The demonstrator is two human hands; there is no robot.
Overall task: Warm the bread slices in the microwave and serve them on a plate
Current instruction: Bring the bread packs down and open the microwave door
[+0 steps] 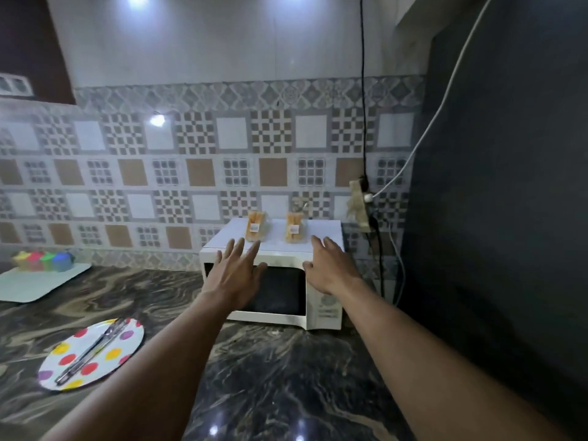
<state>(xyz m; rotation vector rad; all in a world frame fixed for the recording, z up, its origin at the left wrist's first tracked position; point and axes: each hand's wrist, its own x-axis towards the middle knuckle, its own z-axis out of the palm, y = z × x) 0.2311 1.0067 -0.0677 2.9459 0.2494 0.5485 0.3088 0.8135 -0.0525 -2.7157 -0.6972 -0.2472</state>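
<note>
both hands are stretched out toward the microwave (324,308), fingers spread and relaxed, gripping nothing. the left hand (237,272) hangs in front of the upper edge of the door, its fingertips close under the left bread packet (255,230). the right hand (331,268) is over the front right part of the top, near the right bread packet (294,232). whether either hand touches the microwave cannot be told.

at the far left a pale tray (28,288) lies on the counter (270,377), cut off by the frame edge, with a row of small coloured cups (44,261) at its back; they are blurred and what they hold is not clear. nearer the camera sits a white plate (127,345) with coloured dots, and metal tongs (92,350) lie slantwise across it.

the microwave stands against the tiled wall (191,173) with its door closed. the left hand and forearm hide much of the dark window. both bread packets stand upright on its top, well apart, in clear wrap with small labels too blurred to read.

to the right, a socket block (359,205) hangs on the wall with a black cable (362,90) and a white cable (445,100) running up from it. a dark panel (509,186) fills the right side; what it belongs to is hard to make out.
</note>
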